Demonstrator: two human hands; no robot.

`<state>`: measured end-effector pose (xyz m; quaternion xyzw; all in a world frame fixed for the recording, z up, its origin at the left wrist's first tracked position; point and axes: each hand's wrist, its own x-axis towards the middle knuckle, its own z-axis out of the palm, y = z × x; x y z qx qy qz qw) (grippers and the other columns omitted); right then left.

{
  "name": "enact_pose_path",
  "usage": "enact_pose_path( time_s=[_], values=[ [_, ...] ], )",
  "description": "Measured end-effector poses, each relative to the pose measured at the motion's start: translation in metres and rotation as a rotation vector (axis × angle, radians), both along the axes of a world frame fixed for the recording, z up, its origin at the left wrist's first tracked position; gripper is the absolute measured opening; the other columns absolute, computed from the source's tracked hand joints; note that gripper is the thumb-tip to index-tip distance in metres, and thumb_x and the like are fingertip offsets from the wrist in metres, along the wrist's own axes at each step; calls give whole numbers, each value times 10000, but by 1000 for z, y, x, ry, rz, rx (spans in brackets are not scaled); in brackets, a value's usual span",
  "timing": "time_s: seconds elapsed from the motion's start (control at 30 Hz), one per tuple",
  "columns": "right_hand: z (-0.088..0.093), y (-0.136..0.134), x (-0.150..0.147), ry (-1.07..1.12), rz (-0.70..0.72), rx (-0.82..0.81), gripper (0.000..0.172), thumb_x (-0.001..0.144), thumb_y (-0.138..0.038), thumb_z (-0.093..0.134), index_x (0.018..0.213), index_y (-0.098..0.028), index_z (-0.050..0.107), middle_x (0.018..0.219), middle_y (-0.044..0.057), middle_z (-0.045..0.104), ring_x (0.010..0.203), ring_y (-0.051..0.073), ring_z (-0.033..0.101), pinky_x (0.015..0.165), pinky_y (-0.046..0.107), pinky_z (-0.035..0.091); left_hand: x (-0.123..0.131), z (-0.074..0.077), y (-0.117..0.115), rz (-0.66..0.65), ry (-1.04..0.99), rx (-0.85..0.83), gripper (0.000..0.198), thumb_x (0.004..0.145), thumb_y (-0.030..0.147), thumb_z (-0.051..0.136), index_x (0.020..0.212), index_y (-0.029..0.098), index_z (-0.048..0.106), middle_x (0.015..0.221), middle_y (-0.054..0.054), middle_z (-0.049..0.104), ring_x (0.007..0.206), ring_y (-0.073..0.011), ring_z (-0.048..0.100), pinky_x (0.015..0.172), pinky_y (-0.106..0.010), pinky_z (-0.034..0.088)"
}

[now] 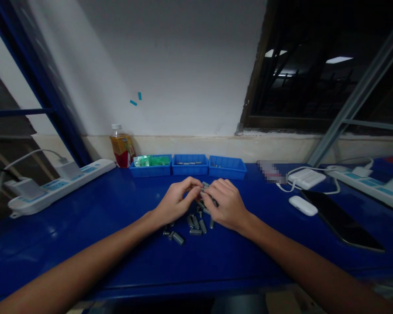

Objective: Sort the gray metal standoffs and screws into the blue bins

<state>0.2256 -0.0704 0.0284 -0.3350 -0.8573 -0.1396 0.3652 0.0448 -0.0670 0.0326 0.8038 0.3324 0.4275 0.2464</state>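
Note:
My left hand and my right hand meet over the middle of a blue table. Both have their fingers curled in a pinch around a small grey metal cylinder held between them. Below the hands lies a loose heap of several similar grey metal cylinders, some upright and some lying flat. Part of the heap is hidden under my right hand.
Three blue bins stand in a row at the back, the left one holding a green packet. A drink bottle stands beside them. Power strips lie left and right. A phone, earbud case and white charger lie right.

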Motion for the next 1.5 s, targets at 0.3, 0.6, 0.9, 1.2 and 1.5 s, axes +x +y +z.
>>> enact_pose_path(
  time_s=[0.3, 0.6, 0.9, 1.2, 1.5],
  values=[
    [-6, 5, -1, 58, 36, -37, 297, 940, -250, 354, 719, -176, 538, 682, 42, 548, 679, 170, 476, 650, 314, 338, -1, -1, -2, 70, 189, 317, 156, 882, 216, 486, 995, 151, 571, 882, -40, 655, 797, -140, 610, 737, -252, 466],
    [-6, 7, -2, 10, 52, 40, 160, 915, -206, 429, 951, -167, 580, 823, 67, 609, 788, 196, 538, 707, 322, 391, -4, 0, 5, 58, 178, 43, 286, 936, 320, 387, 837, 142, 587, 722, -6, 638, 686, -127, 603, 665, -232, 440],
    [10, 89, 29, -61, -401, 27, 203, 906, -244, 437, 892, -141, 611, 889, 113, 620, 883, 239, 528, 754, 337, 364, -25, -23, 42, 117, 497, 154, 258, 905, 289, 438, 1081, 171, 584, 1048, -82, 604, 957, -195, 573, 874, -329, 435],
    [-22, 108, 33, -97, -550, -229, 416, 937, -463, 343, 984, -147, 609, 1028, 138, 631, 1012, 287, 494, 837, 403, 316, -29, -23, 57, 123, 705, 145, 189, 865, 326, 506, 1000, 223, 589, 1025, -54, 608, 986, -217, 549, 852, -355, 423],
    [-22, 100, 34, -96, -523, -285, 430, 957, -441, 282, 902, -164, 607, 970, 114, 654, 960, 261, 513, 830, 387, 305, -31, -31, 48, 204, 677, 167, 202, 874, 346, 486, 1001, 201, 545, 1011, -54, 610, 960, -209, 555, 818, -334, 416]
  ],
)
